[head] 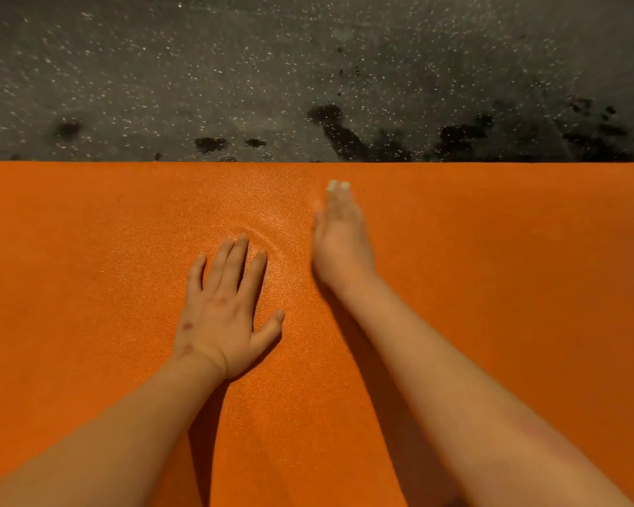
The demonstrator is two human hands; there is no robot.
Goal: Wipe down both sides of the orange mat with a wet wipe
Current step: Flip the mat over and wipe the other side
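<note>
On the floor (308, 67), the orange mat (491, 287) lies flat, with dark damp patches (462, 135) beyond its far edge. My left hand (222, 312) presses it, fingers straight and spread, holding nothing. My right hand (341, 243) is blurred near that edge. White at its tip may be the wet wipe (337, 185); I cannot tell its grip. Recommended: pin the mat and overlap strokes to the edge.

no readable txt, labels or nos. anywhere in view.
</note>
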